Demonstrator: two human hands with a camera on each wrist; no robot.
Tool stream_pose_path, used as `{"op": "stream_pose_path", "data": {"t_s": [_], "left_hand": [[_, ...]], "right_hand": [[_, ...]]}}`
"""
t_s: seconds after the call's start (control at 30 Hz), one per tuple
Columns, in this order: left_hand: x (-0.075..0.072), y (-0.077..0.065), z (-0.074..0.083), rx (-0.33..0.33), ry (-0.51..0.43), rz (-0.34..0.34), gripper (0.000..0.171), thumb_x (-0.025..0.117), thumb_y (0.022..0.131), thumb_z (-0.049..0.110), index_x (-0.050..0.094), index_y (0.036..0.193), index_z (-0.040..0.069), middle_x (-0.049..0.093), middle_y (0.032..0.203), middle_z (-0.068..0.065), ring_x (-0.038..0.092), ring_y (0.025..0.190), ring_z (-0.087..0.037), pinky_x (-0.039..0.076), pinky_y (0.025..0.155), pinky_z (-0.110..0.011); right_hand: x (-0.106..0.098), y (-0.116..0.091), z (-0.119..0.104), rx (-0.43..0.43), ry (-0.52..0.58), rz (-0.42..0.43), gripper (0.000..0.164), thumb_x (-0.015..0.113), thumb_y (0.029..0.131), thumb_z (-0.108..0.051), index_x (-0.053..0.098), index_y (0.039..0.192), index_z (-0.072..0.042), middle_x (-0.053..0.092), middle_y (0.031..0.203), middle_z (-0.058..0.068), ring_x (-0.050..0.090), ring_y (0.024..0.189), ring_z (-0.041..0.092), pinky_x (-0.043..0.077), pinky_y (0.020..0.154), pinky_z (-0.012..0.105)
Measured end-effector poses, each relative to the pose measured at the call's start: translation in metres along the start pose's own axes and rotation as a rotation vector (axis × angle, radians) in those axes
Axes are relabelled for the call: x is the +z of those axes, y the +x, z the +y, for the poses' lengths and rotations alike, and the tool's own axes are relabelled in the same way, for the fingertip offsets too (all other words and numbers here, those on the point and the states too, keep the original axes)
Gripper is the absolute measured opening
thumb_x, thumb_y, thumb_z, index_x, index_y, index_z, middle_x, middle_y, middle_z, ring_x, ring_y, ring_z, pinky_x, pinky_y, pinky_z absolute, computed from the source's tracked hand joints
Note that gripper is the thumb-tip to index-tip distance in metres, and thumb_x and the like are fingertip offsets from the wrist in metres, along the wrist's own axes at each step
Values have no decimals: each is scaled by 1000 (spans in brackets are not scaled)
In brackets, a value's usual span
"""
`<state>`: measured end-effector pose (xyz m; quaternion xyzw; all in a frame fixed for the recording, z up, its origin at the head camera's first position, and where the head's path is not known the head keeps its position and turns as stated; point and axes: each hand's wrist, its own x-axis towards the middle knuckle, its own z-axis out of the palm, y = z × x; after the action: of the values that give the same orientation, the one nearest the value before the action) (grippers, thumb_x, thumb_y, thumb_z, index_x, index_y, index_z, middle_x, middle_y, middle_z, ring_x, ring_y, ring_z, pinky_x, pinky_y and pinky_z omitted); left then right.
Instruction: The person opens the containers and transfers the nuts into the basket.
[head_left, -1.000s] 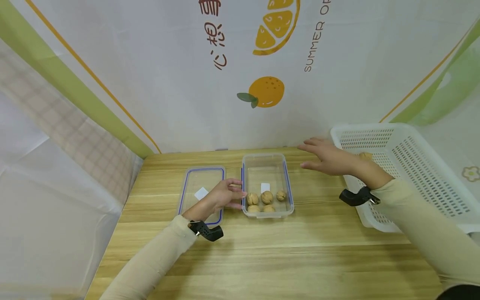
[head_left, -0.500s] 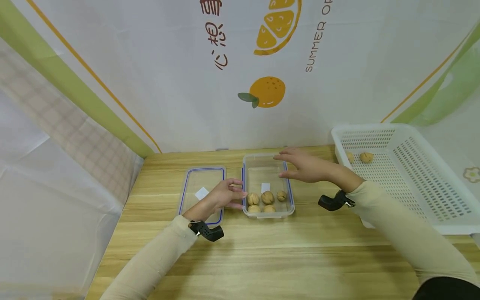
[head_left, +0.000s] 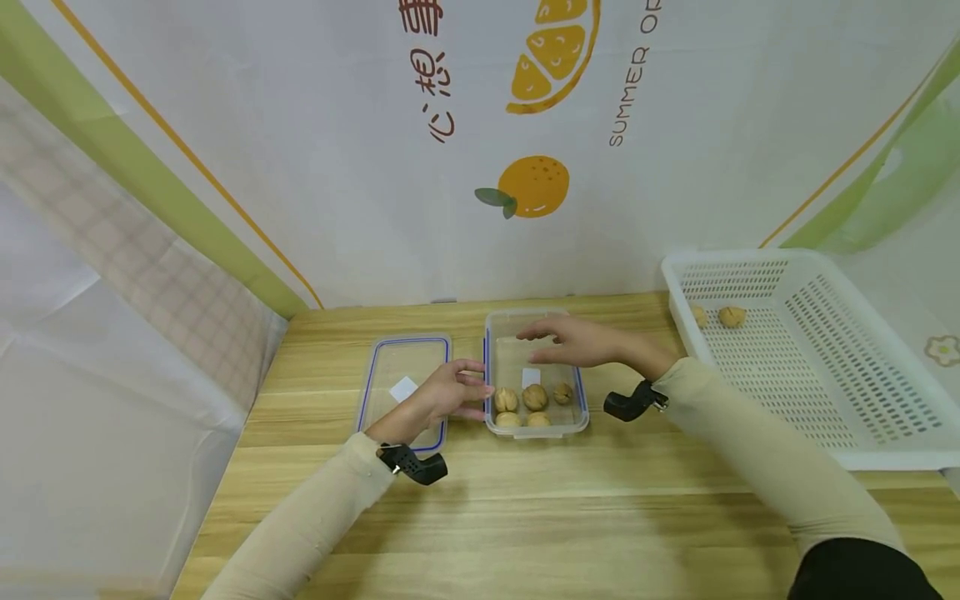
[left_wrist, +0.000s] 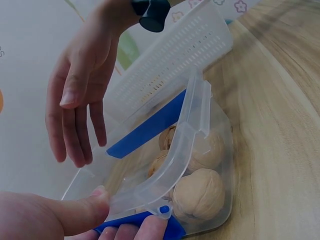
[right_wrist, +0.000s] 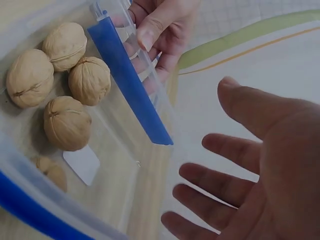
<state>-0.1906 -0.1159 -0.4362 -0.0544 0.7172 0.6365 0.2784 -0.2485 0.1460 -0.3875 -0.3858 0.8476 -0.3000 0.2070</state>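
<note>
A clear lidless plastic food container (head_left: 504, 354) with blue side clips stands on the table, with several walnuts (head_left: 535, 397) and a small white slip inside. My left hand (head_left: 446, 392) grips its left wall; the left wrist view shows the thumb (left_wrist: 82, 212) at the rim and the fingers outside by the blue clip. Above the container hovers my right hand (head_left: 576, 342), fingers spread and holding nothing, as the right wrist view also shows. Walnuts (right_wrist: 67, 123) cluster at the container's near end.
Left of the container lies its clear lid (head_left: 408, 354) with a blue seal, partly under my left wrist. At the right, a white perforated basket (head_left: 817, 367) holds two visible walnuts (head_left: 732, 317). A printed cloth hangs behind the table's back edge.
My right hand has moved left from beside the basket to over the container, uncovering walnuts in the basket. My left hand and the container have stayed put.
</note>
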Motion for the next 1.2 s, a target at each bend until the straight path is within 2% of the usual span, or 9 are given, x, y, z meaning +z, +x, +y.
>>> {"op": "stream_pose_path", "data": {"t_s": [0.2,0.3,0.57,0.7,0.9,1.2], "left_hand": [[0,0,1,-9,-5,3,52,67,97,1,44,145,-2,50,138,-28,66,107,-34,66,79,-39],[0,0,1,-9,-2,3,52,66,98,0,44,145,-2,50,138,-29,66,107,-35,66,78,-39],[0,1,0,-5,-3,-2,51,65,98,0,44,145,-2,52,136,-28,67,105,-34,66,79,-39],[0,2,-1,-3,1,0,50,65,98,0,45,144,-2,52,135,-27,67,105,-33,66,78,-40],[1,2,0,-13,-7,2,50,65,98,-1,45,144,-1,52,134,-26,66,105,-32,66,79,-39],[1,0,2,-18,-9,-2,52,65,98,0,43,145,-3,50,136,-27,64,108,-33,65,82,-40]], "right_hand": [[7,15,6,-23,130,-70,48,63,103,-23,54,142,4,54,144,23,50,134,40,43,113,61],[12,22,9,-27,156,-109,47,64,102,-20,53,140,7,54,143,25,50,133,41,44,113,59],[22,37,15,-9,153,-193,45,68,98,-9,55,138,7,56,140,23,55,129,40,50,111,43],[27,43,15,37,188,-233,46,70,96,-9,57,138,5,58,139,21,56,128,36,51,109,38],[36,50,18,55,156,-260,48,75,93,-15,59,136,2,63,132,12,60,121,25,53,105,35],[42,54,18,52,227,-287,39,79,89,-10,64,123,2,69,118,8,64,111,20,55,99,32]]}}
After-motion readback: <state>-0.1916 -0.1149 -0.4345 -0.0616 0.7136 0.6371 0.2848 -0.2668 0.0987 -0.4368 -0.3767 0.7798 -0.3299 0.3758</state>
